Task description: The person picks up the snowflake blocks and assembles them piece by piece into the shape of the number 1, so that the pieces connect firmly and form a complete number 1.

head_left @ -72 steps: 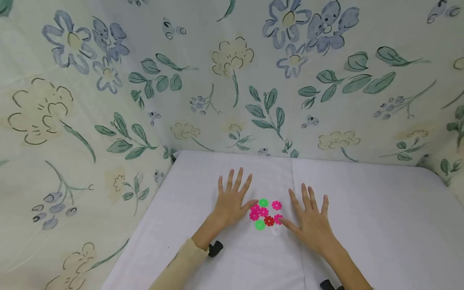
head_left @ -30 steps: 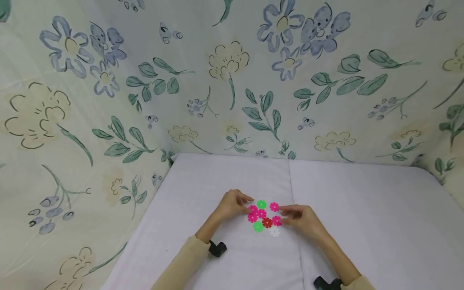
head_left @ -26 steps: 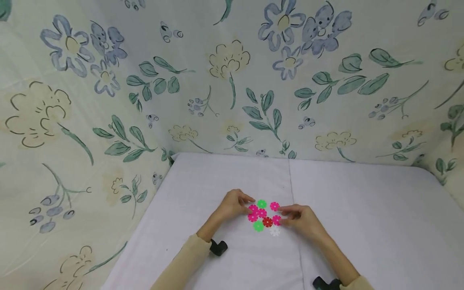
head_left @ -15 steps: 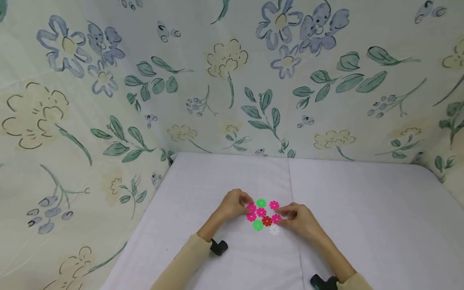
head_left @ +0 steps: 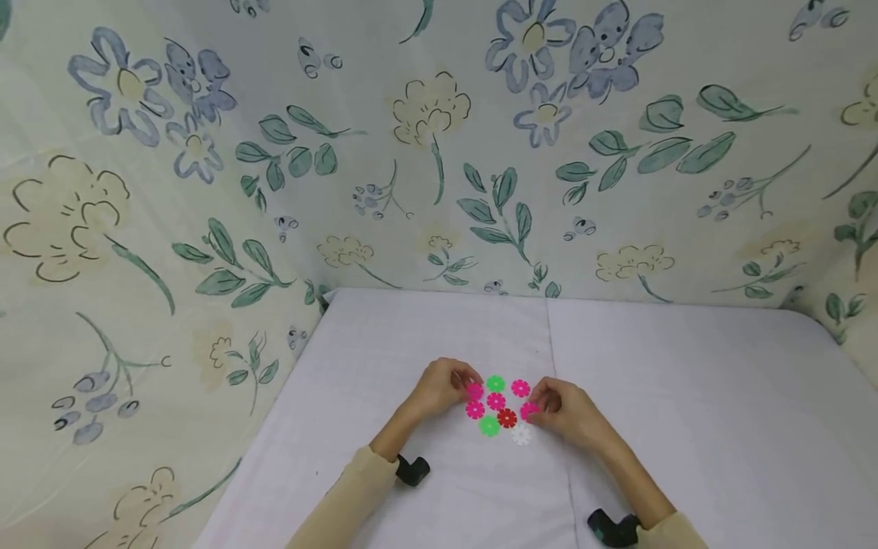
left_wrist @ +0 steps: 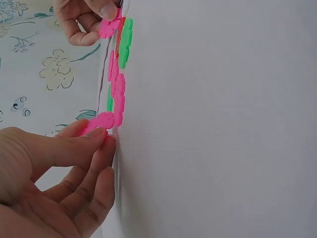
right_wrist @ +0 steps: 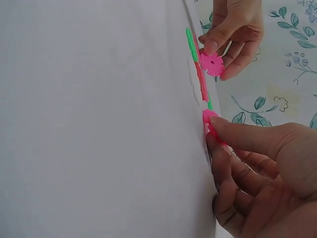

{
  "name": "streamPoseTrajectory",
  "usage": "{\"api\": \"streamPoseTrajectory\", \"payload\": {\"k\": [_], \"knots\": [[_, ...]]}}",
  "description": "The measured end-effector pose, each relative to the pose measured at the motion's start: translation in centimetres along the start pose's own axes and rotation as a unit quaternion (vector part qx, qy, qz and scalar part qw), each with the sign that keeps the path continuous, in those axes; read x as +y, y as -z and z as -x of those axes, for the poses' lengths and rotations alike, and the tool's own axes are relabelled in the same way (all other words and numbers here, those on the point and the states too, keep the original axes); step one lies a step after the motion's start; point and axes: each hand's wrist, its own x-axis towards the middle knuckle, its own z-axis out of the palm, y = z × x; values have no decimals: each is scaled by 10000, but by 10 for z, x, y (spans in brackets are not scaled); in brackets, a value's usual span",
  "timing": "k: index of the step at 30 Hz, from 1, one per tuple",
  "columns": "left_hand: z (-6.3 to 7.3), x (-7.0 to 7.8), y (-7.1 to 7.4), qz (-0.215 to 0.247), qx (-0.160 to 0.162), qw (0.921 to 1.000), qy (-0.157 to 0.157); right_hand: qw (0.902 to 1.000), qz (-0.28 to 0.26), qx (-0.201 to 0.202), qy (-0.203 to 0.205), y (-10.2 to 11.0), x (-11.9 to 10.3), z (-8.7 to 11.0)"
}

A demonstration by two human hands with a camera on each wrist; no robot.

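At the near edge, two cream sleeves (head_left: 350, 492) reach over a white cloth (head_left: 693, 412), a black device (head_left: 414, 470) at each wrist. Ahead lies a white disc (head_left: 522, 435) with a notched rim, then a green disc (head_left: 489, 426) and a red disc (head_left: 507, 418) side by side. The right hand (head_left: 576, 414) pinches a pink disc (head_left: 529, 412) between thumb and fingers; opposite, the left hand (head_left: 440, 387) pinches another pink disc (head_left: 475, 392), tilted up. Between the hands lie three loose pink discs (head_left: 496, 401), with a second green disc (head_left: 496, 383) farthest. Beyond hangs floral fabric (head_left: 439, 168)
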Motion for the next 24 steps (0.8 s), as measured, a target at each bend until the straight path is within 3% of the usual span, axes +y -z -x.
{"api": "streamPoseTrajectory", "payload": {"k": [9,13,18,24], "knots": [[2,-2,6,19,100,9998,-198,9990,-405,-149,-91,6,2,-2],[2,1,10,209,214,9990,-344,9957,-917,72,-130,7,1,-1],[2,4,12,588,241,9970,-442,9843,-1723,355,-171,7,-4,1],[3,13,11,1103,451,9917,-475,9739,-2108,830,-103,1,-15,3]]}}
